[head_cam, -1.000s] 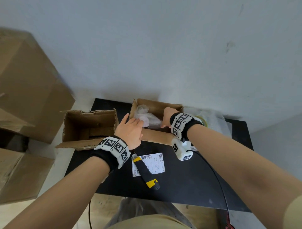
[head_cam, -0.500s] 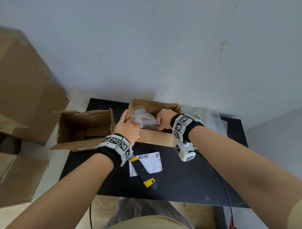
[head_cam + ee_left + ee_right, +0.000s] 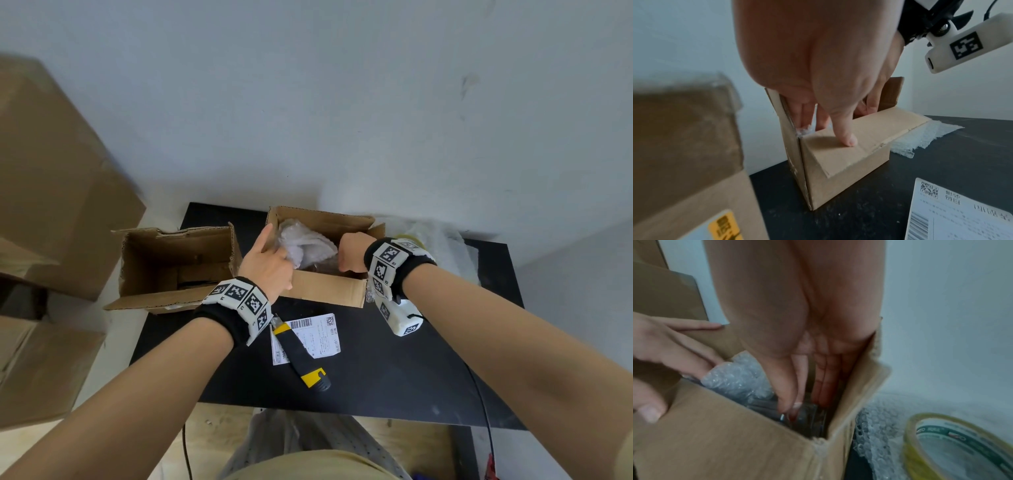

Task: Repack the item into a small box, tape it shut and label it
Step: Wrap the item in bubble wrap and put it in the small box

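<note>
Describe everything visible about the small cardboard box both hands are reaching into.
The small box is plain brown corrugated cardboard, standing upright on the black table with its top open and flaps raised. Crumpled bubble wrap fills its left part, over a clear glass-like item. The left hand reaches into the wrap, thumb on the front flap; the right hand dips in at the right end. A larger open box stands beside it.

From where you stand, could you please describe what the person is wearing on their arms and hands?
Both hands, left hand and right hand, are bare, and so are the forearms. Each wrist carries a black band ringed with white blocks printed with black square markers. A white camera housing, also marked, hangs under the right wrist, with a thin black cable trailing from it.
</note>
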`<state>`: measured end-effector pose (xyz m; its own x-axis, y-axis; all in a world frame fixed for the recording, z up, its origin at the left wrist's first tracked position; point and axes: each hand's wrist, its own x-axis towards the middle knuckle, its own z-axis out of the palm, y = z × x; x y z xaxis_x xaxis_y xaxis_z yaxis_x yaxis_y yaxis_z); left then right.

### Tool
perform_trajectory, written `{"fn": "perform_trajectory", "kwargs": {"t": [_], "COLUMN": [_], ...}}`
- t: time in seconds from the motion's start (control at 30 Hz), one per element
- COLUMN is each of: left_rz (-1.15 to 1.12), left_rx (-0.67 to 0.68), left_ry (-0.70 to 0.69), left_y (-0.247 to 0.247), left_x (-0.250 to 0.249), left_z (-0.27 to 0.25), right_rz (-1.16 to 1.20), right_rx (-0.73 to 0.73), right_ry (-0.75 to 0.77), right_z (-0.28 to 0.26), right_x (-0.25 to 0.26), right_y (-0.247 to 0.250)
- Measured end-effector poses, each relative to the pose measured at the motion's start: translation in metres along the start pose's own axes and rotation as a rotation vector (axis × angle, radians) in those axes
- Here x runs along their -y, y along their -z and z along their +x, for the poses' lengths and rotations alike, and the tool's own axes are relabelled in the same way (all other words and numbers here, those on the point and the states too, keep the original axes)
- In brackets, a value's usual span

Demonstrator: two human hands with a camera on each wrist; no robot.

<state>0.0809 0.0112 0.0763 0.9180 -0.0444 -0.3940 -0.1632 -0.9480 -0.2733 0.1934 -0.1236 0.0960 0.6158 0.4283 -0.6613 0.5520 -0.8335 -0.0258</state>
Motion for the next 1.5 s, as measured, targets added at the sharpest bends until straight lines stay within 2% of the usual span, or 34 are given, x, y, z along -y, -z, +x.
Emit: {"fn": "perform_trajectory", "kwargs": {"t": [0.1,0.2,0.3,0.4,0.6,0.83,0.97,1.13,1.33,1.5], "left_rz": [-0.133,-0.178,-0.238,-0.371,-0.653,-0.86,-0.881,-0.885,-0.831,-0.723], "left_rx": [-0.067,-0.098,-0.089,-0.053,-0.061,-0.081,-0.102,-0.101,-0.076,-0.163], "left_ry": [0.032,0.088,0.183,0.263,0.349,0.386,0.393,0.391,0.364,0.274], "left_y": [-0.001,0.0,-0.001,-0.007,-0.013,-0.012,-0.015,-0.022,-0.016,-0.004], "left_x": [0.001,0.001,0.001,-0.005,-0.015,-0.007,-0.008,-0.009,-0.005,0.002], "left_z": [-0.003,-0.008,-0.013,-0.017,-0.014,-0.007,-0.009,-0.008,-0.003,-0.009], "right_rz": [0.02,0.203,0.161,0.076,0.25,0.315,0.158,0.203,0.283,0.285], "right_rx": [-0.035,-0.139,-0.164,-0.121,-0.197,-0.04,0.019,0.017,-0.136,-0.253], "right_ry": [0.06,0.191,0.28,0.279,0.302,0.245,0.204,0.201,0.229,0.189], "right_z": [-0.002,-0.007,-0.005,0.002,-0.006,-0.004,0.004,0.015,-0.004,-0.018], "right_x": [-0.002,0.006,0.025,0.04,0.048,0.06,0.073,0.072,0.052,0.038], "right_y": [0.0,0.001,0.001,-0.004,-0.006,-0.009,-0.013,-0.009,-0.007,0.0]}}
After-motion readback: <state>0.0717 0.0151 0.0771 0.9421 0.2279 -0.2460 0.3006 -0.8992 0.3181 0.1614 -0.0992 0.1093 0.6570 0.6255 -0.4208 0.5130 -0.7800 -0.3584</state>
